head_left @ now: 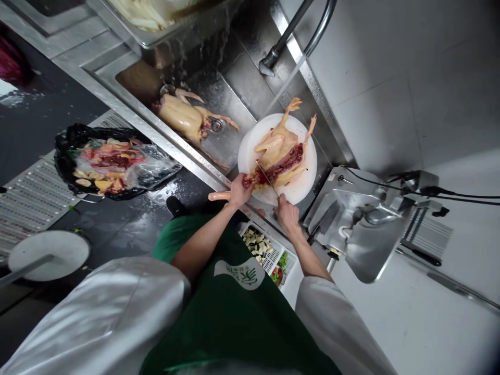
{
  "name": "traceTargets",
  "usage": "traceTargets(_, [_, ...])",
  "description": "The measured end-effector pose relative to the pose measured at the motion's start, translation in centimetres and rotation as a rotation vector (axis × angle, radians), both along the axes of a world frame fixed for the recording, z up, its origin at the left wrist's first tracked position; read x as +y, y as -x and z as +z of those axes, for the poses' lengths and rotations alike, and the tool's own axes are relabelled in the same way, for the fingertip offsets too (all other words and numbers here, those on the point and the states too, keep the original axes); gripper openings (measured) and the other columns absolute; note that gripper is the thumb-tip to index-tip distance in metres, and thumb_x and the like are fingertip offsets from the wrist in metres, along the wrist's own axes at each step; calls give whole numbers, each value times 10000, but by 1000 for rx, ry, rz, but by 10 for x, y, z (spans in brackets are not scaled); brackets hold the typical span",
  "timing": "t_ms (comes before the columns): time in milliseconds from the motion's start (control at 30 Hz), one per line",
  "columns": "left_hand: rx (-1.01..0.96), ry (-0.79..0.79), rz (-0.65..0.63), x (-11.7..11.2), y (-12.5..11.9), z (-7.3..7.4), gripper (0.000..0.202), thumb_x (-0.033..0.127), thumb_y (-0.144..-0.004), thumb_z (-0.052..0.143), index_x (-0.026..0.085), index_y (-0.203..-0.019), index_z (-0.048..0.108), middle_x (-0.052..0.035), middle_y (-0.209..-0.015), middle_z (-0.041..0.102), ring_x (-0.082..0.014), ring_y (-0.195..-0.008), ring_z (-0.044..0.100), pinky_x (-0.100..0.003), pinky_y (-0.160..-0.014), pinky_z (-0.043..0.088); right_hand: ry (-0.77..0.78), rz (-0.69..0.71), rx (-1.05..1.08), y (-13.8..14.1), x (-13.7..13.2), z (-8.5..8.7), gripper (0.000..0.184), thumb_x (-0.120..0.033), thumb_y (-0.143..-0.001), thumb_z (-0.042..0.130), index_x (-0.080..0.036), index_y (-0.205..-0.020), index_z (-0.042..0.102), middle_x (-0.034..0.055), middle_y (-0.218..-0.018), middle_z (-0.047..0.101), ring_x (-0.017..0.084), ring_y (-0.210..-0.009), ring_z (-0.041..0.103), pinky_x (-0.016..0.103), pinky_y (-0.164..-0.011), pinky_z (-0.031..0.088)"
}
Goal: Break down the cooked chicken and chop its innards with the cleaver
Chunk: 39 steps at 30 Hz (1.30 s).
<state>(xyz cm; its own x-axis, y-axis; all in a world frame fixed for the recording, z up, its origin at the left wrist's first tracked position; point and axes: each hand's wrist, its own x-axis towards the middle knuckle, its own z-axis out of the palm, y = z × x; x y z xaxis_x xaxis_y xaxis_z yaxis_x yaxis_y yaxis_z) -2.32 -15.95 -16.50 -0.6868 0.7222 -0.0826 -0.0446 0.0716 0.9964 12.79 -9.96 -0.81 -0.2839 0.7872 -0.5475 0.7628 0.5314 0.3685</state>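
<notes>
A plucked bird point(279, 145), cut open lengthwise with dark red flesh showing, lies on a round white cutting board point(304, 190). Its feet point away from me. My left hand point(239, 191) is closed around the bird's neck at the board's near left edge, and the pale neck end sticks out past my fist. In my right hand point(288, 213) is a knife point(267, 175), its thin blade reaching over the red opening near the neck. Whether the blade touches the flesh I cannot tell.
Another plucked bird point(182, 117) lies in the steel sink point(238, 96), left of the board. Water spills from a full steel tub point(146, 39) above. A black-lined bin point(64, 156) of scraps stands on the floor. Right is a steel machine point(363, 219); vegetable baskets point(269, 263) sit below.
</notes>
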Motion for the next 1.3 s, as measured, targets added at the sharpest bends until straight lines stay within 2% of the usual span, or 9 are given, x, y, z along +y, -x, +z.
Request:
traceTargets(267, [24, -1, -117, -2, 12, -5, 131, 172, -754, 651, 219, -817, 546, 5, -702, 554, -156, -621, 517, -283, -616, 422, -15, 39, 66, 68, 21, -29, 453, -169, -1080, 289, -134, -1528, 343, 182, -1082, 741, 262, -1012, 726, 330, -836, 480])
traceTargets(333, [-17, 22, -97, 0, 19, -4, 149, 173, -747, 668, 220, -818, 545, 26, -660, 530, -142, -586, 496, -265, -591, 401, -14, 32, 73, 67, 24, -30, 469, -190, -1088, 294, -128, -1553, 310, 184, -1077, 743, 266, -1016, 728, 337, -851, 484])
traceTargets(467, [-132, 66, 28, 10, 43, 1, 179, 150, -730, 691, 213, -789, 535, 48, -624, 518, -123, -562, 489, -245, -583, 395, 42, 3, 35, 4, 4, -14, 424, -195, -1080, 363, -120, -1495, 404, 145, -987, 754, 261, -947, 737, 332, -820, 475])
traceTargets(600, [-284, 67, 317, 5, 97, -5, 210, 172, -754, 724, 202, -812, 525, 54, -664, 530, -110, -614, 534, -220, -626, 449, 17, -91, -13, -68, -29, -1, 366, -281, -1115, 277, -165, -1317, 560, 113, -842, 732, 259, -813, 720, 346, -745, 453])
traceTargets(733, [-488, -110, 465, -11, 162, -6, 288, 154, -734, 748, 204, -824, 480, 42, -774, 611, -106, -750, 646, -227, -778, 541, 11, -146, 31, -88, -46, 1, 336, -303, -1114, 293, -228, -1245, 592, 80, -744, 674, 269, -725, 684, 358, -681, 389])
traceTargets(833, [-610, -157, 490, -17, 196, 11, 282, 148, -705, 739, 205, -820, 487, 45, -793, 634, -108, -765, 668, -255, -812, 573, -1, -167, 145, -78, -52, 2, 305, -332, -1123, 333, -212, -1187, 606, 79, -723, 642, 253, -683, 663, 358, -670, 332])
traceTargets(967, [-689, -249, 273, -10, 222, 41, 249, 193, -693, 743, 200, -794, 516, 5, -849, 672, -143, -852, 701, -312, -880, 590, -18, -177, 239, -55, -64, 3, 296, -328, -1121, 360, -191, -1173, 616, 97, -738, 657, 253, -671, 660, 361, -660, 319])
traceTargets(1100, [-744, -197, 75, 13, 241, 70, 229, 236, -728, 776, 185, -837, 582, -36, -851, 706, -188, -859, 720, -373, -890, 595, 51, -146, 241, -21, -69, 1, 298, -331, -1117, 369, -207, -1211, 623, 119, -809, 715, 270, -741, 701, 351, -682, 379])
traceTargets(1300, [-940, -168, 51, 52, 248, 121, 189, 168, -753, 790, 168, -776, 602, -13, -746, 703, -152, -698, 700, -312, -794, 604, 99, -139, 242, 31, -38, 3, 388, -348, -1125, 279, -160, -1343, 539, 155, -1003, 757, 277, -971, 741, 324, -809, 480])
